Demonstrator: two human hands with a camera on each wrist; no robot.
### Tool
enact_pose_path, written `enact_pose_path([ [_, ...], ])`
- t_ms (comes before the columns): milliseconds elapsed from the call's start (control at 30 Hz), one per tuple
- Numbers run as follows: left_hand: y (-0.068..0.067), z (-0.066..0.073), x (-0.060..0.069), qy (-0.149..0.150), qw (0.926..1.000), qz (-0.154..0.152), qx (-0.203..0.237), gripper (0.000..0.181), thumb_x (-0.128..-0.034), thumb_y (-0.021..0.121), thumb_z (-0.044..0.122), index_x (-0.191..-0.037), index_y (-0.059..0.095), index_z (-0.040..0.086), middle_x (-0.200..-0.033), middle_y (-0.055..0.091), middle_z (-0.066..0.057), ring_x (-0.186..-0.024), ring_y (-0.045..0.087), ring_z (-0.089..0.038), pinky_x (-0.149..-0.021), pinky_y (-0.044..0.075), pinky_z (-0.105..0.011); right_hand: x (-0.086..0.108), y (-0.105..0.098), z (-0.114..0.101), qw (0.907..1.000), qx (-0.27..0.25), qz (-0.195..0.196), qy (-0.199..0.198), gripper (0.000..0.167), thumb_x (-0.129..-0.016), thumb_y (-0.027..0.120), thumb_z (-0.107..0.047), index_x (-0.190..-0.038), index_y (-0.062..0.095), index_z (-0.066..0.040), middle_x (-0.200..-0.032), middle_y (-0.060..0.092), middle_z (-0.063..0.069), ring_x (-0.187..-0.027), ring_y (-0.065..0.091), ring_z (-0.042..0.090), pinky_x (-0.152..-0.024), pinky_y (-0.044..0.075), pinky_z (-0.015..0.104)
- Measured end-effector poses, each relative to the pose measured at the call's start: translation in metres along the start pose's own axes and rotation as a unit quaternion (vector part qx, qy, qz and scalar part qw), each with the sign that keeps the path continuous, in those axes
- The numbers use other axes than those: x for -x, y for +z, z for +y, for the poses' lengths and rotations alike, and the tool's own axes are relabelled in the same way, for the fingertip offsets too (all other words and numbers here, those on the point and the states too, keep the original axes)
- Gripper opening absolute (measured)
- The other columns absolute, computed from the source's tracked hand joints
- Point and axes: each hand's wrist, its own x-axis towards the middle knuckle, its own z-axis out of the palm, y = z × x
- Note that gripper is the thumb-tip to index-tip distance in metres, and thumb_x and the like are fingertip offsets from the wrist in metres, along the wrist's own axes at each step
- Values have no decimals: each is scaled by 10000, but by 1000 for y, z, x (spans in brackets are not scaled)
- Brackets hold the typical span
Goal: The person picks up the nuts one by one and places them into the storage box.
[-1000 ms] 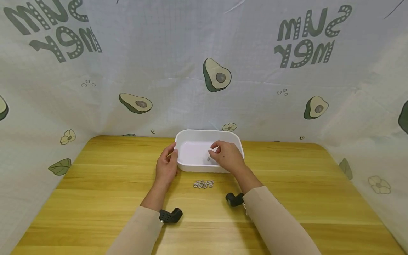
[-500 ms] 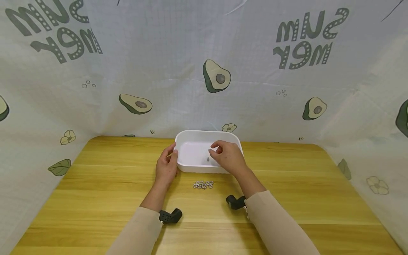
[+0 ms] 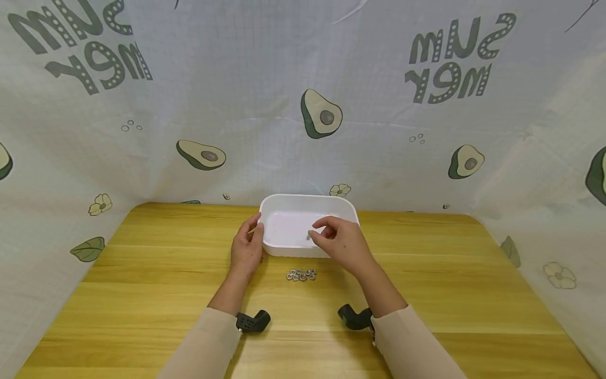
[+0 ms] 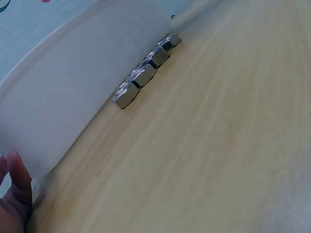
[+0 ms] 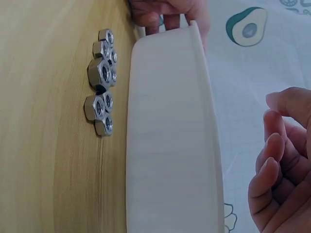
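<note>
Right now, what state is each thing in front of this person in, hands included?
White tray: upright, open-topped, on the table.
Metal nuts: lying flat, clustered before the tray.
Right hand: over the tray, thumb and forefinger apart.
Small grey piece: inside the tray by the right thumb; contact unclear.
Left hand: touching the tray's left end.
Black wrist cameras: worn, one at each wrist.
Patterned cloth: hanging behind, creased.

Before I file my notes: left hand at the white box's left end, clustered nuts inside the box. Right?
Not inside: the head view shows the clustered nuts on the table, on the near side of the white box. The left hand is at the box's left end.
</note>
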Motion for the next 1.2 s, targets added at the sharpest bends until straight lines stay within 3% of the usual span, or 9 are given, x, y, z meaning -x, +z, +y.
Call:
enact_pose_path([
  [467, 0, 2, 1, -27, 10000, 30, 3, 392, -1063, 511, 372, -1449, 558, 324, -1414, 578, -50, -944, 564, -208, -575, 498, -239, 25, 5, 10, 9990, -84, -374, 236, 121, -904, 783, -244, -976, 754, -151, -772, 635, 3, -687, 536, 151, -594, 450, 246],
  [733, 0, 2, 1, -9, 10000, 24, -17, 396, -1065, 506, 375, -1455, 551, 323, -1419, 576, -55, -899, 561, -207, -573, 495, -237, 30, 9, 22, 9956, -27, -888, 309, 39, -914, 751, -186, -939, 760, -158, -775, 642, -22, -686, 543, 129, -597, 447, 230],
  [967, 0, 2, 1, -55, 10000, 11, -40, 398, -1065, 506, 380, -1458, 546, 329, -1435, 559, -44, -952, 556, -211, -587, 499, -236, 30, 14, 41, 9889, -201, -1464, 127, 93, -897, 713, -105, -983, 736, -78, -791, 624, 13, -708, 547, 144, -605, 462, 237],
  [1200, -1, 2, 1, -81, 10000, 28, -13, 397, -1062, 507, 388, -1454, 550, 335, -1435, 564, -41, -991, 563, -227, -581, 503, -235, 27, 21, 53, 9871, -185, -1588, -83, 170, -876, 702, -94, -1042, 727, -69, -800, 623, 20, -724, 544, 137, -614, 458, 245],
])
